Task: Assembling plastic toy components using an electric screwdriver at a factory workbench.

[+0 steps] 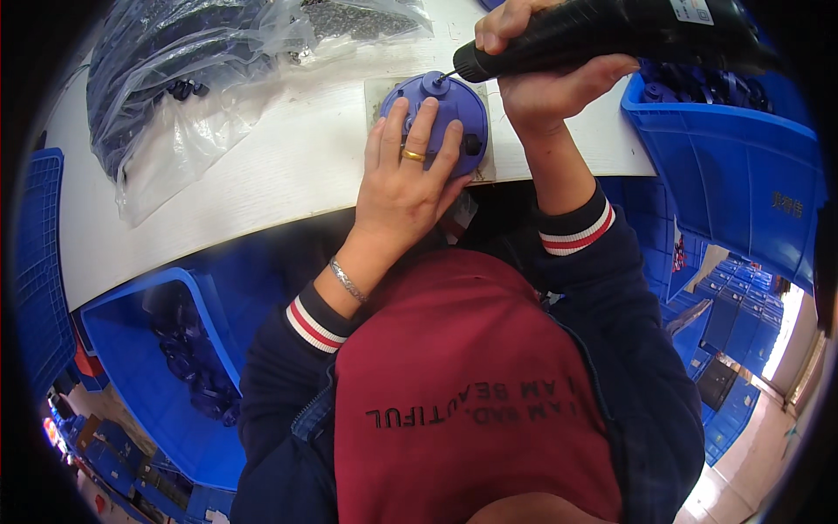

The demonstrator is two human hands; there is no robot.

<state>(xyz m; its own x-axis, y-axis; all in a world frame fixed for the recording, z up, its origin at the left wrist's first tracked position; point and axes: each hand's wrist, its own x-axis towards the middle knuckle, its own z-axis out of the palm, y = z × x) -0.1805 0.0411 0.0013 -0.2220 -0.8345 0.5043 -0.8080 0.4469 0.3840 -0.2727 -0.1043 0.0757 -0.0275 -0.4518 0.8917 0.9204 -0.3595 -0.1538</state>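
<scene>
A round purple plastic housing [454, 109] lies on a flat square plate [375, 94] near the table's front edge. My left hand [401, 188] holds it down, fingers spread across its face and thumb by the near rim. My right hand [546, 92] is closed around a black electric screwdriver [602, 39], tilted with its body up to the right. Its thin bit reaches down to the raised round boss at the housing's far side. Whether a screw sits under the tip is too small to tell. A small black piece [472, 144] shows on the housing's right side.
On the white table [288, 166], a large clear plastic bag [175, 96] of dark parts lies at left. A blue bin [724, 148] with dark parts stands at right. Another blue bin [140, 349] with dark purple parts sits below the table's left edge. Blue crates [733, 306] are stacked behind at right.
</scene>
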